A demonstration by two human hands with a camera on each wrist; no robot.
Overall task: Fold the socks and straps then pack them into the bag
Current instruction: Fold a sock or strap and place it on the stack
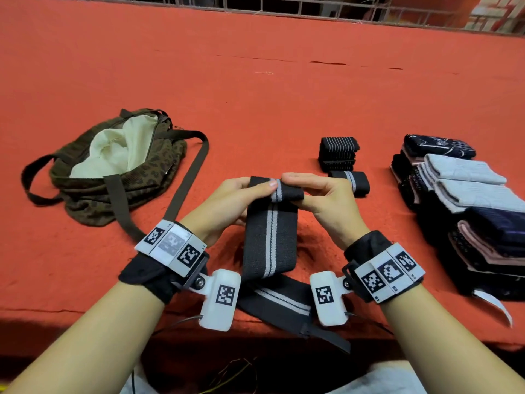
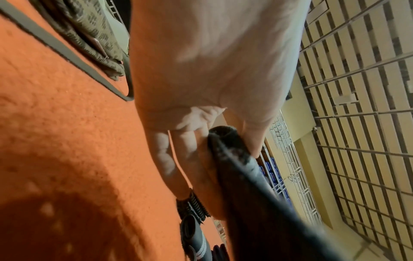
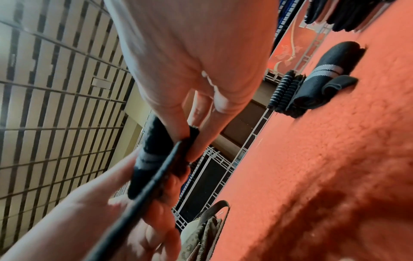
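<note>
A long black strap [image 1: 270, 237] with a grey centre stripe hangs in front of me, its top end rolled over. My left hand [image 1: 241, 194] pinches the roll from the left, thumb on the stripe. My right hand [image 1: 318, 194] pinches it from the right. The strap's tail trails over the table's near edge. In the left wrist view the strap [image 2: 243, 185] runs from my left hand [image 2: 225, 139]. In the right wrist view my right hand [image 3: 183, 134] grips the rolled strap [image 3: 149, 155]. The open leopard-print bag [image 1: 113, 163] lies at the left, pale lining showing.
A rolled strap [image 1: 350, 182] and a stack of folded striped straps [image 1: 338, 153] lie behind my right hand. A tall pile of folded socks [image 1: 466, 206] fills the right side. The bag's long strap [image 1: 187, 177] runs toward my left wrist over the orange table [image 1: 255, 95].
</note>
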